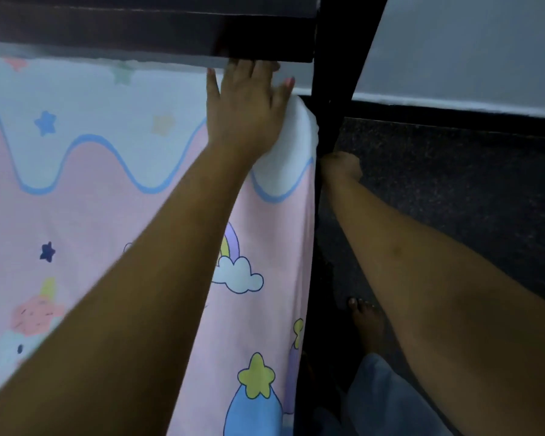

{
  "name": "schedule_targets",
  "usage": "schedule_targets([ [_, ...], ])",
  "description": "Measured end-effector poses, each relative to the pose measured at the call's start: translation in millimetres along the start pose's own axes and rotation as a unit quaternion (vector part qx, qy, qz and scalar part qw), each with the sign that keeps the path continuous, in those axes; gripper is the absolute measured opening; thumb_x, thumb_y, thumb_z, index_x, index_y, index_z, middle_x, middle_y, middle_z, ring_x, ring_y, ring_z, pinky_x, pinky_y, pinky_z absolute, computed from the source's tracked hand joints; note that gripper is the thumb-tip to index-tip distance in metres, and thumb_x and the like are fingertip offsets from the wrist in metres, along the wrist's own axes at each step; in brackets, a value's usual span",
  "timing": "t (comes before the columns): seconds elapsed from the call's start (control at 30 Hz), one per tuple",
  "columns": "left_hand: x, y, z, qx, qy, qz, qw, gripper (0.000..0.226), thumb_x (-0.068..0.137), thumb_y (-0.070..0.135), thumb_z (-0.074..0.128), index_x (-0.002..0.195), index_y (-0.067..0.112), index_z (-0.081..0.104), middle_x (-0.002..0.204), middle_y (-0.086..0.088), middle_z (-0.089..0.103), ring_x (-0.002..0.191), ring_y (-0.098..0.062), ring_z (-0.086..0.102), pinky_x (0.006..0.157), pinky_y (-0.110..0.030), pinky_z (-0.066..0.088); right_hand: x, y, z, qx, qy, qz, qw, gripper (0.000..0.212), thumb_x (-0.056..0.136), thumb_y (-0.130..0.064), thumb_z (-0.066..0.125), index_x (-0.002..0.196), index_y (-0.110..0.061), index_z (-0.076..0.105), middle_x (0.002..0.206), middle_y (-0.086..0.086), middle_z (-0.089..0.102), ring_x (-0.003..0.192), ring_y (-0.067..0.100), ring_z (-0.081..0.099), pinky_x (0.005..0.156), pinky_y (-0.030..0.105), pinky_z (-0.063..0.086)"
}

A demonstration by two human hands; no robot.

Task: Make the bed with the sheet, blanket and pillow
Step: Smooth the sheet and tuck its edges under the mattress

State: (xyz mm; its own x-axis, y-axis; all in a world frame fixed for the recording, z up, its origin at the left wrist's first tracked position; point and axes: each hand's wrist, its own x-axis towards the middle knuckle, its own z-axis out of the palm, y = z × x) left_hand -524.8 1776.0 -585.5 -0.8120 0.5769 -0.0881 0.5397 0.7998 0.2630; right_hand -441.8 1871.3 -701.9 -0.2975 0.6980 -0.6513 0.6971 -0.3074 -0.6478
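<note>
sheet (pixel 107 199) spread flat, corner bunched against bed post (pixel 328 121) | left hand (pixel 246 102) pressed flat on corner, fingers straight | right hand (pixel 340 166) low beside post, fingers hidden, grip cannot be told | risk: corner likely pulled loose if pressure is lifted before tucking

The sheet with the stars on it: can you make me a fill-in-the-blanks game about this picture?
1. Below the wavy blue line, the sheet is ____.
2. The left hand lies flat on the sheet's top ____.
3. Beside the rainbow floats a white ____.
4. The bare foot stands on the dark ____.
Missing words: pink; corner; cloud; floor.
</note>
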Motion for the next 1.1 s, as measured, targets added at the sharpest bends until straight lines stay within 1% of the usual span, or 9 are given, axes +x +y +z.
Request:
schedule_targets([
  [0.13,-83.3,-23.3,1.5,-0.068,0.013,-0.024,0.997,0.049,0.1,0.042,0.028,0.147,0.026,0.03,0.158,0.001,0.015,0.147,-0.02,0.005,0.115,-0.049,0.003,-21.0,13.2,-14.5,0.101,0.116,-0.073,0.985,0.012,0.09,-0.013,0.057,0.094,-0.009,0.067,0.091,0.006,0.067,0.079,0.013,0.056,0.062,0.014,0.039],
  [0.23,-111.8,-34.3,3.9,-0.099,0.054,-0.086,0.99,0.053,0.097,0.042,0.027,0.149,0.027,0.026,0.159,0.003,0.014,0.147,-0.017,0.003,0.116,-0.046,0.001,-64.1,-3.4,-18.3,0.09,0.137,-0.259,0.952,0.008,0.087,-0.013,0.055,0.086,-0.016,0.062,0.082,0.001,0.061,0.078,0.014,0.056,0.069,0.017,0.042],
  [0.43,-121.6,-72.2,3.9,-0.084,0.075,-0.202,0.973,0.051,0.101,0.033,0.031,0.15,0.026,0.019,0.159,0.001,0.011,0.147,-0.017,0.001,0.116,-0.047,0.004,-150.2,-51.5,22.8,-0.123,0.053,-0.623,0.77,0.025,0.084,-0.011,0.056,0.106,-0.013,0.069,0.116,0.004,0.064,0.111,0.025,0.055,0.098,0.036,0.04],
  [0.53,-127.4,-94.0,2.8,-0.109,0.081,-0.26,0.956,0.053,0.1,0.027,0.032,0.151,0.023,0.018,0.159,0.0,0.011,0.147,-0.019,0.002,0.115,-0.05,0.005,-161.2,-56.8,57.4,-0.337,-0.129,-0.629,0.689,0.045,0.093,-0.029,0.05,0.137,-0.024,0.049,0.149,0.0,0.041,0.139,0.023,0.034,0.114,0.04,0.023],
  [0.63,-141.9,-104.0,9.0,-0.091,0.033,-0.282,0.955,0.055,0.1,0.03,0.032,0.151,0.024,0.013,0.16,-0.001,0.006,0.147,-0.02,0.001,0.114,-0.052,0.006,-131.3,-51.8,62.5,-0.508,-0.165,-0.619,0.575,0.055,0.098,-0.05,0.034,0.149,-0.036,0.022,0.159,-0.008,0.017,0.147,0.016,0.012,0.117,0.04,0.004],
  [0.8,-161.1,-102.8,9.1,-0.185,0.017,-0.22,0.958,0.053,0.1,0.025,0.037,0.15,0.024,0.021,0.159,0.0,0.013,0.147,-0.02,0.006,0.116,-0.045,0.009,-85.9,-77.7,36.6,-0.536,-0.038,-0.547,0.642,0.059,0.099,-0.053,0.026,0.152,-0.028,0.016,0.16,-0.005,0.015,0.146,0.021,0.014,0.116,0.045,0.008],
  [0.97,-215.5,-100.9,-3.1,-0.344,0.134,-0.23,0.901,0.046,0.099,0.017,0.037,0.145,0.022,0.036,0.151,0.007,0.035,0.145,-0.013,0.017,0.115,-0.027,0.014,-123.1,-66.4,34.1,-0.481,0.012,-0.484,0.731,0.059,0.101,-0.041,0.029,0.152,-0.013,0.018,0.16,0.006,0.012,0.147,0.025,0.011,0.118,0.044,0.007],
  [1.03,-248.4,-107.8,-1.4,-0.314,0.158,-0.275,0.895,0.049,0.096,0.021,0.034,0.144,0.02,0.037,0.151,0.005,0.036,0.145,-0.015,0.018,0.117,-0.033,0.015,-159.5,-41.5,45.6,-0.473,-0.031,-0.523,0.709,0.058,0.101,-0.04,0.032,0.151,-0.013,0.02,0.16,0.005,0.014,0.147,0.024,0.012,0.118,0.043,0.005],
  [1.1,-291.0,-119.8,3.9,-0.267,0.162,-0.332,0.89,0.053,0.092,0.022,0.033,0.144,0.018,0.037,0.151,0.001,0.036,0.145,-0.019,0.018,0.117,-0.041,0.017,-198.3,-9.8,65.6,-0.491,-0.117,-0.578,0.641,0.06,0.098,-0.045,0.026,0.151,-0.017,0.024,0.159,0.003,0.019,0.146,0.024,0.016,0.117,0.044,0.006],
])
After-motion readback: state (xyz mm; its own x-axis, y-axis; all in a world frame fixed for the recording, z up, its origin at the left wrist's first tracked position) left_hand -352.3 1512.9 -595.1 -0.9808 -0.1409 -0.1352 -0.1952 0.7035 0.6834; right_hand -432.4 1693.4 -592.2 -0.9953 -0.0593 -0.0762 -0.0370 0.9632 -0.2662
